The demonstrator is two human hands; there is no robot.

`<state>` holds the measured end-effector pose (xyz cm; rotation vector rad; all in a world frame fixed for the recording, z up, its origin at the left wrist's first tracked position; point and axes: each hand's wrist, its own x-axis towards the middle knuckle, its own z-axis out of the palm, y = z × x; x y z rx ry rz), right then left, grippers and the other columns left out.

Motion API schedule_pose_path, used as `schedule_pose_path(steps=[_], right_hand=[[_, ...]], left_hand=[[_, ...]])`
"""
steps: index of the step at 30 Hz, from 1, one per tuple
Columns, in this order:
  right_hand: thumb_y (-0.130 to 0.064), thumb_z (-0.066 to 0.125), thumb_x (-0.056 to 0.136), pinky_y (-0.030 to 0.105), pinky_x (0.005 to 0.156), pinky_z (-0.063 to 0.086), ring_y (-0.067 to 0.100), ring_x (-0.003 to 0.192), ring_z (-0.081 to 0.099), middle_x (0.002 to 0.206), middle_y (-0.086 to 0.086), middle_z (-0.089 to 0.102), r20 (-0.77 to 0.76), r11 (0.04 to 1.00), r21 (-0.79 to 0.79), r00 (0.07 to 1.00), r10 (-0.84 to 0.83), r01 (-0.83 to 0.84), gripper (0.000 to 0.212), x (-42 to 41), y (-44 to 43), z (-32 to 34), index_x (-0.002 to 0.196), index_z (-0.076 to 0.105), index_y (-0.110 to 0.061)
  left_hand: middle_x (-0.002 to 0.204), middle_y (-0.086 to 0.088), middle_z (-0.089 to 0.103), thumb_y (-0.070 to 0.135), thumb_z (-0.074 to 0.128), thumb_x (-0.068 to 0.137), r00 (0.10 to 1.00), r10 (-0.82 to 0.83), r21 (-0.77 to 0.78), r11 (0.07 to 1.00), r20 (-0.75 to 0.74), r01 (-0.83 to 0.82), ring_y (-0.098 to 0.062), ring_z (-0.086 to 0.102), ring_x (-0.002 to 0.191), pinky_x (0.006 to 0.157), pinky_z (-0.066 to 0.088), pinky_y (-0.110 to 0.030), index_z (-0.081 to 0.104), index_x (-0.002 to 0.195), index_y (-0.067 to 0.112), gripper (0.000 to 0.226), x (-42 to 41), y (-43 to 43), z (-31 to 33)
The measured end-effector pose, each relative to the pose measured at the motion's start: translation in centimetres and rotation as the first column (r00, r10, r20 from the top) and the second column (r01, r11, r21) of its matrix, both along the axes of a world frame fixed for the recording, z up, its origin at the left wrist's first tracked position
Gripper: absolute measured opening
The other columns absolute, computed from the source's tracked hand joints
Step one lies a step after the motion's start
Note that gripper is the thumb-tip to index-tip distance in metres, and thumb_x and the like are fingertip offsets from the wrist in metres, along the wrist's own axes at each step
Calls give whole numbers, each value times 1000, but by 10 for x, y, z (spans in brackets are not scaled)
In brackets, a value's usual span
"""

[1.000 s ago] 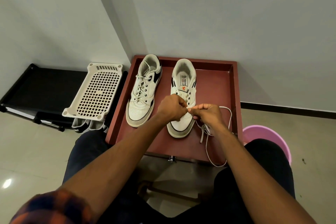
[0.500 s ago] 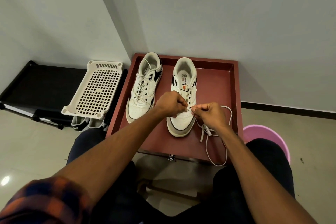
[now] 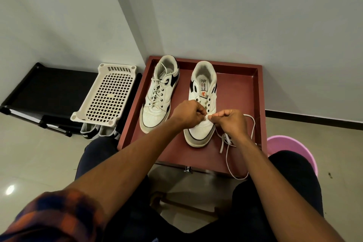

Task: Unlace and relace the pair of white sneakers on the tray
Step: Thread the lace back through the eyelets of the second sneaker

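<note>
Two white sneakers with black trim stand toes toward me on a dark red tray (image 3: 241,88). The left sneaker (image 3: 157,96) is laced. The right sneaker (image 3: 202,92) has open eyelets. Its white lace (image 3: 227,155) trails off the tray's near right edge. My left hand (image 3: 186,114) and my right hand (image 3: 229,122) meet over the right sneaker's lower eyelets, fingers curled, both pinching the lace between their fingertips. The hands hide the front of the shoe's tongue.
A white perforated plastic basket (image 3: 108,96) leans on a black shelf (image 3: 47,86) left of the tray, with other shoes (image 3: 94,131) under it. A pink bucket (image 3: 290,145) stands at the right. The wall is right behind the tray. My knees are below.
Both hands have stayed together over the right sneaker, shifting slightly toward the shoe's eyelets. The lace loop at the right has barely moved.
</note>
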<state>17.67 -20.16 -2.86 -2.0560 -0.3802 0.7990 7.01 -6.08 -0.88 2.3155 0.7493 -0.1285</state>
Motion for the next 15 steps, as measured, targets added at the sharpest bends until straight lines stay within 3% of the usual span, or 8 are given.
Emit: schedule_pose_path(steps=[3, 6, 8, 11, 15], right_hand=[[-27, 93, 69, 48, 74, 60, 20, 65, 68, 68, 3, 76, -75, 999, 42, 997, -24, 28, 18, -2, -1, 0, 68, 78, -16], [-24, 91, 72, 47, 78, 60, 17, 66, 68, 70, 3, 76, -109, 997, 69, 994, -14, 22, 16, 0, -2, 2, 70, 78, -16], [-33, 88, 75, 46, 77, 59, 17, 66, 69, 69, -1, 75, -92, 998, 67, 996, -3, 10, 17, 0, -2, 4, 73, 78, -19], [-58, 75, 79, 33, 64, 48, 10, 63, 62, 64, -12, 67, 137, 1000, -1, 990, -12, 12, 33, -5, 2, 7, 78, 72, -25], [-83, 57, 76, 34, 77, 51, 14, 87, 66, 91, -13, 72, 342, 991, -129, 939, 24, 22, 58, -11, 14, 15, 99, 65, -30]], left_hand=[[91, 9, 72, 30, 63, 87, 998, -40, 119, 992, -38, 44, -16, 65, 87, 74, 53, -33, 72, 92, 30, 11, 0, -6, -3], [96, 1, 66, 29, 50, 92, 993, -99, 220, 969, -71, 112, -27, 63, 89, 68, 43, -34, 56, 87, 26, 9, 1, -11, -8], [104, -4, 60, 30, 43, 98, 986, -146, 295, 941, -84, 165, -32, 60, 89, 69, 42, -38, 51, 98, 19, 13, 0, -14, -10], [108, -9, 57, 27, 38, 102, 980, -198, 346, 919, -9, 189, -36, 60, 86, 72, 48, -46, 50, 112, 10, 23, -4, -18, -16], [99, -12, 55, 17, 40, 101, 963, -190, 362, 925, 193, 111, -35, 57, 79, 65, 45, -44, 52, 109, 4, 19, -12, -24, -22]])
